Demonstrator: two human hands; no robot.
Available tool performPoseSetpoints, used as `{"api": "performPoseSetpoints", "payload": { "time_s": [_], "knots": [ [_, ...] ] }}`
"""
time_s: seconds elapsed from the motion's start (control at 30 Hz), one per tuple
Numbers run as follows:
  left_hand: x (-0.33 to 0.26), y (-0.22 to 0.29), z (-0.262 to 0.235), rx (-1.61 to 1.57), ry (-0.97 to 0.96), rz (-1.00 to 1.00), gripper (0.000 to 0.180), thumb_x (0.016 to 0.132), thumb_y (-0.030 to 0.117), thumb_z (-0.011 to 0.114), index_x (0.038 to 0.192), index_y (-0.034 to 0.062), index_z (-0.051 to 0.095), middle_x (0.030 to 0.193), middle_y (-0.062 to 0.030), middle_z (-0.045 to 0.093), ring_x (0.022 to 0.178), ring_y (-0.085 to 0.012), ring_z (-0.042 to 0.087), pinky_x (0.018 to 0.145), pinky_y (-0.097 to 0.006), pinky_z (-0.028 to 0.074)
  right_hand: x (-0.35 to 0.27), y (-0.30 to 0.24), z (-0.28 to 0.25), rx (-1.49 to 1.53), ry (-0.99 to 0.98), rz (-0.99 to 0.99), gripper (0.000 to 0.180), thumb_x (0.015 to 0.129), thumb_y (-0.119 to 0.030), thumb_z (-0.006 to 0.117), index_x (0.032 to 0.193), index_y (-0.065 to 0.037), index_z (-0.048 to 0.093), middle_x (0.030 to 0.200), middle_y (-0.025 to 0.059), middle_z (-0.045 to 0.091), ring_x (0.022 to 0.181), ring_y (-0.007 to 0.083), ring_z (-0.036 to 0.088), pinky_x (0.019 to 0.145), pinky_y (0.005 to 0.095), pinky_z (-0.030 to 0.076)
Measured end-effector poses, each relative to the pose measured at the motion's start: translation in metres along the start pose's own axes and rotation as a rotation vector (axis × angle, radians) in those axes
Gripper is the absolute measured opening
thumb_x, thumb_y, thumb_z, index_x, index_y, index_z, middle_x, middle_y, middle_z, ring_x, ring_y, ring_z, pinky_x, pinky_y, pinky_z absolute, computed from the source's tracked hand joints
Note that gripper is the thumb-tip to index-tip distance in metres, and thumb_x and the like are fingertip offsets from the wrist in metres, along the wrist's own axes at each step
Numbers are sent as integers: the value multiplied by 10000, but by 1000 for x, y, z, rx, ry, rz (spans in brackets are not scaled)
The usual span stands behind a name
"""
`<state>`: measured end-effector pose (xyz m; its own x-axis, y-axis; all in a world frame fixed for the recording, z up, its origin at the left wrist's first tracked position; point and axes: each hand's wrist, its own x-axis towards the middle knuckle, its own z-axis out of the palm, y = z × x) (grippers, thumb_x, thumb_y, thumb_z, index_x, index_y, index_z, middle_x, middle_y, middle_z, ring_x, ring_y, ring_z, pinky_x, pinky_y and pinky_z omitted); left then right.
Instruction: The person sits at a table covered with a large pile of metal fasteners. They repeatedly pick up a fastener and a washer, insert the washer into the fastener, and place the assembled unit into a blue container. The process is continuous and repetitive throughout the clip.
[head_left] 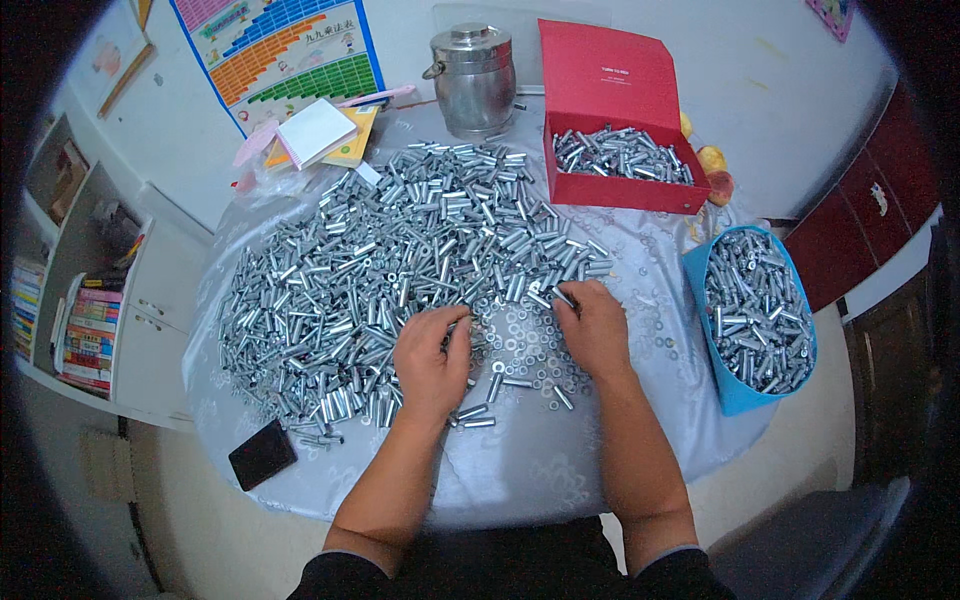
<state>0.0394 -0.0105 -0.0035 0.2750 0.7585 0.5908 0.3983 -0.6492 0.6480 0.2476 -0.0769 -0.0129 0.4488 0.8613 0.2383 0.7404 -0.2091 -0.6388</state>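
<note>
A: Start close in. What are the hands doing?

B: The left hand [432, 352] rests curled, palm down, at the near edge of the heap of metal sleeves [400, 260]; I cannot tell whether its fingers are closed on anything. The right hand [592, 330] has its fingertips pinched together on one sleeve at the heap's right edge. Between the two hands lies a scatter of flat washers [525, 345] on the tabletop [530, 460].

A: How far along does it look?

B: Not far, I'd judge. The heap covers most of the tabletop, while the blue tub [755, 320] to the right is well filled with the same sleeves, and the red box [622, 165] beyond it holds a shallower layer. So a fair share is put away, but the larger part is left loose.

A: Anything else nearby?

B: A dark flat phone [262, 453] lies at the near left edge.

A: And packaging or signs, further off?

B: The red box is a rectangular carton with its lid standing upright behind it. Left of it stands a lidded steel pot [472, 78]. At the far left are a white pad [314, 131] on yellow and pink booklets, and on the wall above hangs a chart [280, 55] with blue, orange and green stepped bands.
</note>
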Motion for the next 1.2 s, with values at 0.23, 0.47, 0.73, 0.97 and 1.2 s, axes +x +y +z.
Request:
{"api": "performPoseSetpoints", "payload": {
  "time_s": [0.23,0.47,0.73,0.97,1.2],
  "knots": [
    [14,-17,3,280,-31,200,226,720,97,725,937,65,671,987,-102,649,993,-322,559,888,-426,435,-3,-23,4,204,24,47,228,860,-154,628,1042,-19,603,916,174,668,836,344,654,754,414,504],
    [28,4,27,364,-232,228,301,661,150,766,944,72,705,997,-96,623,1060,-333,512,922,-443,414,-5,-17,15,177,-45,45,242,858,-175,623,1035,-22,558,859,183,678,795,349,670,711,438,515],
    [40,-8,51,401,-218,333,210,639,136,748,842,86,734,840,-66,635,942,-291,532,862,-431,423,-6,-14,15,166,-50,21,243,857,-189,624,1032,-31,568,874,182,677,799,352,668,716,444,512],
    [40,-16,50,473,-285,391,113,717,127,667,786,54,718,779,-103,641,897,-286,560,906,-442,405,-6,-14,15,186,-62,18,245,849,-198,630,1026,-37,578,871,180,672,785,353,663,715,439,511],
    [24,12,19,-65,-86,-96,131,835,86,669,937,12,706,806,-88,675,883,-217,619,811,-316,474,-10,-22,12,490,-9,-14,220,795,-107,702,991,-36,631,833,113,644,720,200,652,640,319,506]
  ]
}}
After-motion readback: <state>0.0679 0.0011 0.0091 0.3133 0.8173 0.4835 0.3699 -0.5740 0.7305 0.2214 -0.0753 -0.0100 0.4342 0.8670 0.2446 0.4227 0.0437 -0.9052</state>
